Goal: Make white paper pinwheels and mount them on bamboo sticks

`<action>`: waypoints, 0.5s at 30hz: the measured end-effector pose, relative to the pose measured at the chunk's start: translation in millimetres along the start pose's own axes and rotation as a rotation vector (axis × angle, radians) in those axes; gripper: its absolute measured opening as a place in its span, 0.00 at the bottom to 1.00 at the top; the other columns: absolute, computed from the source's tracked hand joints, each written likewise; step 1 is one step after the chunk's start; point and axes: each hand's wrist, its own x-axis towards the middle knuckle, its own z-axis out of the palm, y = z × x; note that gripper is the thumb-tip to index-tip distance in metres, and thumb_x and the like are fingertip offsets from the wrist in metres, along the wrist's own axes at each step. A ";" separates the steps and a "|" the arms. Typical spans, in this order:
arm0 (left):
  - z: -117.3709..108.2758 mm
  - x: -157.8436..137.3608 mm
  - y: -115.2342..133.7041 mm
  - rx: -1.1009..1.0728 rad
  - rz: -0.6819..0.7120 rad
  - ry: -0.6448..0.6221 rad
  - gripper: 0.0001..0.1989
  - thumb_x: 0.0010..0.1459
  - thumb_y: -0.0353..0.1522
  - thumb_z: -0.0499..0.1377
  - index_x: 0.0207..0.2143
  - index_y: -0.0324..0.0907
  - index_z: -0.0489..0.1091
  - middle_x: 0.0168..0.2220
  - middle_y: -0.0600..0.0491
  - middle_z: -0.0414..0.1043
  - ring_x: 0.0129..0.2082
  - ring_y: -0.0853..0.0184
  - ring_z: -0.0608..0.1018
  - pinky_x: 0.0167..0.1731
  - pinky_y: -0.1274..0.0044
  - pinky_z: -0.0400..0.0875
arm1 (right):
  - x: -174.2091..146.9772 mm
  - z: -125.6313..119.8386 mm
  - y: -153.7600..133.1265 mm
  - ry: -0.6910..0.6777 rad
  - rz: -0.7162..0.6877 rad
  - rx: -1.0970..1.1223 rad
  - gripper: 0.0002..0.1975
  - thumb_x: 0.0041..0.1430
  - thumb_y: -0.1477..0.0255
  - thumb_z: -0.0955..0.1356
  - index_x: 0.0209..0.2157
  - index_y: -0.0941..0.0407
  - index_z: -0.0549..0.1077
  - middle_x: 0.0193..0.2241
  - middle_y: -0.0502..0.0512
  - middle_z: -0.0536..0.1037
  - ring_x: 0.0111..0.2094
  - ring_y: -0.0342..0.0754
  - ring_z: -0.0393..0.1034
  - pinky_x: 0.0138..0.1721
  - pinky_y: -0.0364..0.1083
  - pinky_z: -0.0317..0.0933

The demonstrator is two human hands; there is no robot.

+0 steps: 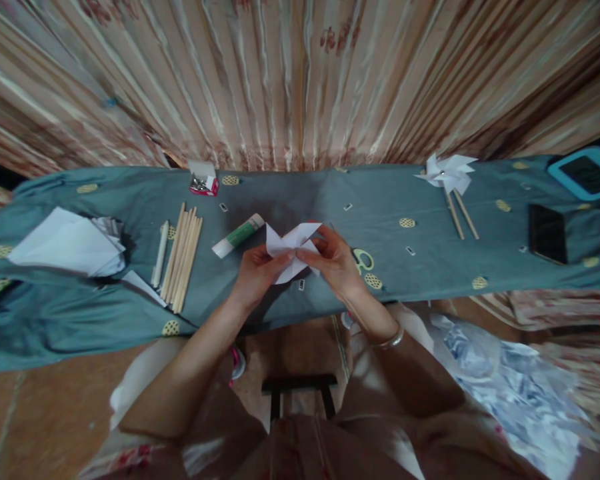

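I grip the folded white paper [293, 250] with left hand [257, 273] and right hand [336, 261], above the surface [290, 200], right of the glue stick [237, 235].

The tablecloth [290, 200] is grey-teal with yellow dotted rounds. On it, the folded paper [293, 250] is white, left of it a green-and-white glue stick [237, 235], far right a turquoise-framed tablet [587, 173].

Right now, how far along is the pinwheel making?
Done: finished paper pinwheels on sticks lie at the table's far right. In hand: the left hand and right hand hold a white folded paper pinwheel head. Left: it has no stick; loose wooden sticks and the glue stick lie unused.
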 end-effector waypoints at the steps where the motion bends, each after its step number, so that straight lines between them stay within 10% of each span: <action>1: -0.4 0.1 -0.7 0.004 0.009 0.000 0.19 0.30 0.40 0.78 0.25 0.39 0.80 0.24 0.53 0.79 0.23 0.71 0.74 0.27 0.78 0.68 | 0.2 -0.5 0.3 -0.008 -0.007 -0.013 0.28 0.41 0.67 0.80 0.45 0.49 0.71 0.30 0.44 0.81 0.30 0.44 0.76 0.35 0.44 0.71; 15: 2.6 6.1 -5.6 0.118 0.198 0.041 0.19 0.38 0.44 0.75 0.27 0.41 0.80 0.25 0.54 0.78 0.25 0.70 0.74 0.30 0.77 0.69 | 8.4 -0.7 2.4 0.033 -0.086 -0.053 0.27 0.39 0.64 0.81 0.43 0.49 0.73 0.32 0.46 0.83 0.32 0.46 0.77 0.37 0.47 0.72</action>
